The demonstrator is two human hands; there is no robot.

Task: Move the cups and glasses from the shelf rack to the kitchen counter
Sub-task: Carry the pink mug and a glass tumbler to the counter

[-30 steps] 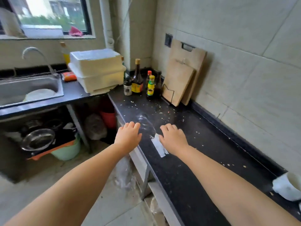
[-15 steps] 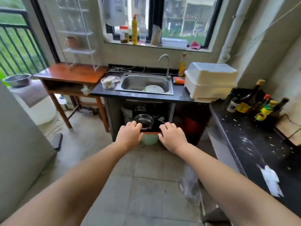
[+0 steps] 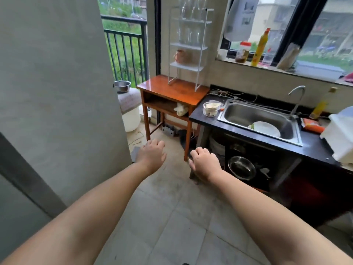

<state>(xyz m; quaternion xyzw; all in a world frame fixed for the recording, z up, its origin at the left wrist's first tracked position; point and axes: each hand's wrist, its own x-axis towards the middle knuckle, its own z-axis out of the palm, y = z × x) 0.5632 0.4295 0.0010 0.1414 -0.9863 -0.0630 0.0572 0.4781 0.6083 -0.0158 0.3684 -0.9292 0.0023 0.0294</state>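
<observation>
The black bench with the sink is seen along the right, well apart from the wooden table at whose back edge the white shelf rack stands. Clear glasses are ranged on its upper shelves, a pinkish cup on the lowest. Neither hand is loaded: the left hand and right hand are held out over the floor, fingers loosely curled on nothing. Being tall and narrow, the rack could be tipped by a careless reach, and neighbouring glasses knocked or dropped if several are taken at once.
</observation>
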